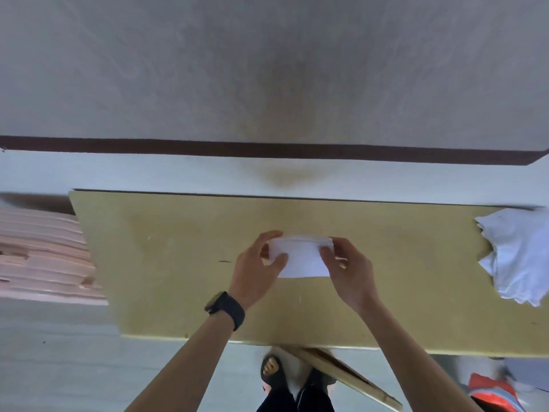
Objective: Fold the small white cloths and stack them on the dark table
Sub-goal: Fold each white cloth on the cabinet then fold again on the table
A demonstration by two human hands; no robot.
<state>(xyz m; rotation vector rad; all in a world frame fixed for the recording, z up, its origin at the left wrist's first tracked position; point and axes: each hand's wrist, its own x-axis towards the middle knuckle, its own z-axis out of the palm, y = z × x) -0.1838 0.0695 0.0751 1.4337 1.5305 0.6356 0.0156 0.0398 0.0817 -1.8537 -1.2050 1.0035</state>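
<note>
Nearest: left hand (261, 263) and right hand (347, 267) pinching opposite ends of small folded white cloth (300, 257), low over yellowish table (166, 263). No finished stack visible; dark table not identifiable. Unfolded white pile (517, 257) waiting at right edge, well apart. Nothing blocking.
</note>
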